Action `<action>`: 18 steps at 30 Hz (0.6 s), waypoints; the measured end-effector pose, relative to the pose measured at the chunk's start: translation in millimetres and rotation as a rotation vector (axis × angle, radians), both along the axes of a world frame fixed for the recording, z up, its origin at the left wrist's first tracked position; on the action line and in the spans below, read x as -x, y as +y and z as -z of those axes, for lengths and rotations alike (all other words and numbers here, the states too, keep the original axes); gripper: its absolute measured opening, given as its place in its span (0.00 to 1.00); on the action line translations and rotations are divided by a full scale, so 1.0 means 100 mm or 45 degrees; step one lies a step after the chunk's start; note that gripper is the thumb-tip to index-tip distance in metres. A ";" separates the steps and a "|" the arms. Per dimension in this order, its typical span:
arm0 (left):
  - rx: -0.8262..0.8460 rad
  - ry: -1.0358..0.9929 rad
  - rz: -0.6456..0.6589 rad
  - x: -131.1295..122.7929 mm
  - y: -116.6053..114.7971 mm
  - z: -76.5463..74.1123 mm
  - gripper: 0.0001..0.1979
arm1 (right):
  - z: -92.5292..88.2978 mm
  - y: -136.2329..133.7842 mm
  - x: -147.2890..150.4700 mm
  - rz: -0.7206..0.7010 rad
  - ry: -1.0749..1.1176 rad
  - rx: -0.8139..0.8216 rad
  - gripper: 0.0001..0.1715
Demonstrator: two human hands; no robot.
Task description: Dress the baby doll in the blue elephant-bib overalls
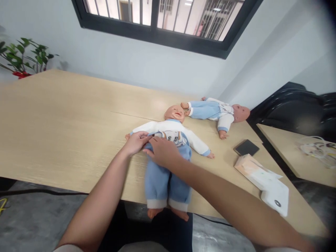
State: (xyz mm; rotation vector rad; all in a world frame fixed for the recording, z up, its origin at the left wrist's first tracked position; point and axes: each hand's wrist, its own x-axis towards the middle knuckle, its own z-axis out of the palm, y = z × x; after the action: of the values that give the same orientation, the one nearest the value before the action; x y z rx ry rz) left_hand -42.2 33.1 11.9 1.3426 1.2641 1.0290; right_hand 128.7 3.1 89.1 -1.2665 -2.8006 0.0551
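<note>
A baby doll [195,141] lies on its back on the wooden table, head away from me and feet over the near edge. It wears a white top with blue cuffs and light-blue trousers [156,178] whose bib has a cartoon face. My left hand [137,142] pinches the cloth at the left side of the bib. Beside it, my right hand [163,151] lies across the waist, its fingers closed on the same blue cloth near the left fingertips. The exact grip of the fingertips is partly hidden.
A second doll [206,109] in matching clothes lies behind to the right. A dark phone [246,147], a tissue pack [258,171] and a white device [276,199] rest along the right edge. A plant [25,56] stands far left. Black chairs [296,108] stand at right.
</note>
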 end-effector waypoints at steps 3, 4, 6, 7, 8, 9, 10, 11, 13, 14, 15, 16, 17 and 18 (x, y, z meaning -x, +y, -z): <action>0.020 -0.002 0.035 0.01 0.01 0.03 0.22 | 0.07 0.03 0.00 0.153 -0.011 0.106 0.19; 0.010 0.007 0.031 0.01 0.01 0.04 0.22 | 0.07 0.07 -0.02 0.181 -0.008 0.136 0.18; -0.017 0.035 0.017 0.02 0.01 0.05 0.21 | 0.05 0.16 -0.07 0.260 0.004 0.178 0.17; -0.030 0.054 0.010 0.03 0.01 0.05 0.21 | 0.04 0.19 -0.10 0.306 0.016 0.183 0.17; -0.044 0.078 -0.001 0.05 0.01 0.04 0.20 | 0.03 0.22 -0.13 0.348 0.033 0.176 0.17; -0.058 0.105 -0.013 0.06 0.00 0.03 0.19 | 0.03 0.24 -0.16 0.379 0.054 0.163 0.17; -0.074 0.132 -0.029 0.08 0.00 0.02 0.17 | 0.03 0.25 -0.19 0.392 0.071 0.148 0.16; -0.092 0.159 -0.050 0.09 -0.01 0.01 0.16 | 0.04 0.26 -0.22 0.385 0.080 0.134 0.16; -0.126 0.205 -0.096 0.10 -0.01 0.00 0.14 | 0.07 0.25 -0.28 0.328 0.073 0.120 0.15; -0.139 0.221 -0.119 0.10 -0.01 -0.01 0.13 | 0.08 0.25 -0.30 0.284 0.062 0.118 0.14; -0.150 0.236 -0.141 0.10 -0.02 -0.01 0.13 | 0.10 0.24 -0.33 0.241 0.043 0.110 0.14; -0.161 0.249 -0.162 0.09 -0.02 -0.01 0.13 | 0.10 0.23 -0.35 0.208 0.015 0.086 0.14; -0.169 0.261 -0.180 0.08 -0.02 0.00 0.12 | 0.11 0.22 -0.36 0.187 -0.018 0.039 0.14; -0.177 0.269 -0.194 0.06 -0.02 0.00 0.12 | 0.10 0.21 -0.37 0.173 -0.049 -0.032 0.15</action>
State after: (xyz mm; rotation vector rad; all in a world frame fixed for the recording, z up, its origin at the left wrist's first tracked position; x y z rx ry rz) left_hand -48.6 31.5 11.5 1.5108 1.4934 1.1190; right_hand 166.0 24.2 79.2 -1.4636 -2.7288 -0.0111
